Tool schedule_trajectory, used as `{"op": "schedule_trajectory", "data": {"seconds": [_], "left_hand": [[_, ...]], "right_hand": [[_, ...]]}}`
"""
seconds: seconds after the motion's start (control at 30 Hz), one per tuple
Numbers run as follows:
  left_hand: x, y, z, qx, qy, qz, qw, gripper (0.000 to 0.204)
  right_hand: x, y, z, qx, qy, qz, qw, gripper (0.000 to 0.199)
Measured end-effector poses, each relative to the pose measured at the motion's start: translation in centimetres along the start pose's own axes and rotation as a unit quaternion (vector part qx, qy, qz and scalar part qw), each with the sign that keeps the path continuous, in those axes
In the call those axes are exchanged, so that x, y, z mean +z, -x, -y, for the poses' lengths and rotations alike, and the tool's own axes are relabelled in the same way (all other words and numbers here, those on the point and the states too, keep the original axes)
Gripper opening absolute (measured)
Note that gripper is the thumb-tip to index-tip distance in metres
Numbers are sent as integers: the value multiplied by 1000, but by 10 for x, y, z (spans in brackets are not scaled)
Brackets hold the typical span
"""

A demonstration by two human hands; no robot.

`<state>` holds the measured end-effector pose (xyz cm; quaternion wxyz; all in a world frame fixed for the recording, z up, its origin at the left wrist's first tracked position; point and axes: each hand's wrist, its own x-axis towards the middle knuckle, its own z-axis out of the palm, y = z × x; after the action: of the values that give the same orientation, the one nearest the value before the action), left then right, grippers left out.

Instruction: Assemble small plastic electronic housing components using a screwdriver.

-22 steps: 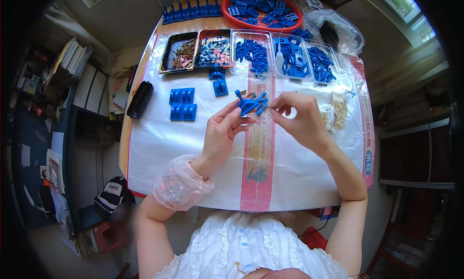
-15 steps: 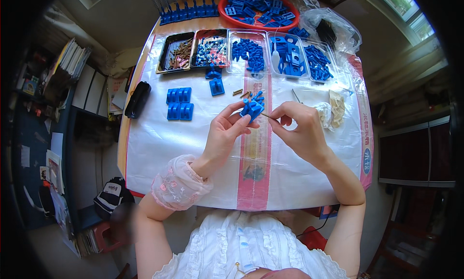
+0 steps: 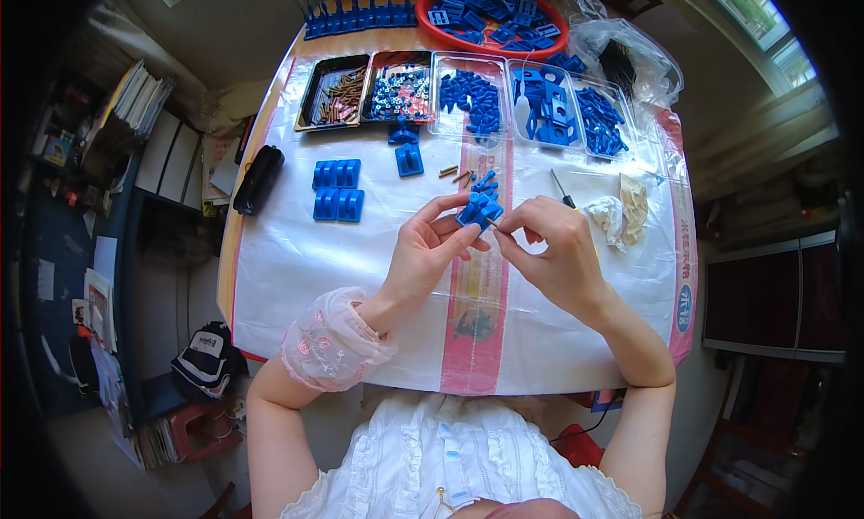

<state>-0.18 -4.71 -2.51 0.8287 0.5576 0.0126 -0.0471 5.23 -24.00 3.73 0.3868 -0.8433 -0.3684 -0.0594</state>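
1. The left hand (image 3: 430,247) grasps an angular blue plastic bracket (image 3: 480,210) above the broad pink stripe (image 3: 473,357) on the white sheet (image 3: 297,272).
2. The right hand (image 3: 560,254) pinches a thin brass-coloured metal pin (image 3: 491,223) at the bracket; whether it has entered is unclear.
3. Left of the stripe lie four ridged blue plastic pieces (image 3: 348,208).
4. Right of it lies a slim dark-handled screwdriver (image 3: 567,199).

Hands (image 3: 427,254) hold a blue part (image 3: 473,215) and screw (image 3: 492,223).
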Motion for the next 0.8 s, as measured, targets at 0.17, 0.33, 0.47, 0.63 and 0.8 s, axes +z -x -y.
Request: {"op": "schedule_trajectory", "data": {"seconds": [0.17,0.33,0.47,0.63,0.8], "left_hand": [[5,2,-6,4,-23,11,1000,43],[4,4,-7,1,-36,23,999,41],[2,3,-4,6,-36,21,999,40],[5,3,-5,21,-49,28,998,39],[2,1,-3,39,-37,59,997,38]], "right_hand": [[-3,-1,1,-2,15,13,1000,12],[-4,0,2,5,-24,15,1000,10],[-2,-1,-1,89,-101,37,990,13],[3,-2,-2,158,-226,4,961,16],[1,-2,-9,13,-52,-12,999,20]]}}
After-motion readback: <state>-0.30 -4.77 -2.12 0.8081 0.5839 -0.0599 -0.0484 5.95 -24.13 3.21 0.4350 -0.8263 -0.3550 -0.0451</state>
